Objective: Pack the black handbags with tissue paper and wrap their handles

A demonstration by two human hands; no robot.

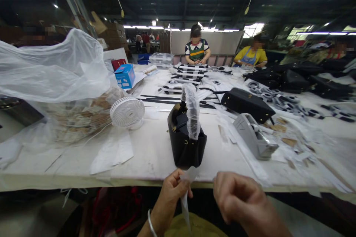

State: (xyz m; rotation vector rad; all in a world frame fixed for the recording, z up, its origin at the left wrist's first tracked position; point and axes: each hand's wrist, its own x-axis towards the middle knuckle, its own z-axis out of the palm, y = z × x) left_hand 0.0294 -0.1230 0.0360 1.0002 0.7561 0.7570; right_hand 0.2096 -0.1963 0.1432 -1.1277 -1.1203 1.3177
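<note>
My left hand (175, 188) pinches a strip of thin white paper (185, 207) between thumb and fingers, just past the front edge of the table. The strip hangs down from the grip, with a flap standing above it. To its right, my right hand (236, 196) is curled closed and slightly blurred; whether anything is inside the fingers is hidden. In front of both hands, a black handbag (187, 152) stands upright on the table. Its raised handle (192, 113) is wrapped in white translucent material. Neither hand touches the bag.
Left are a white fan (127, 113), a large plastic bag (55, 66) and a blue box (125, 76). Right are a grey tape dispenser (256, 137), another black handbag (246, 104) and paper scraps. Wrapped straps (191, 74) lie farther back. People sit across the table.
</note>
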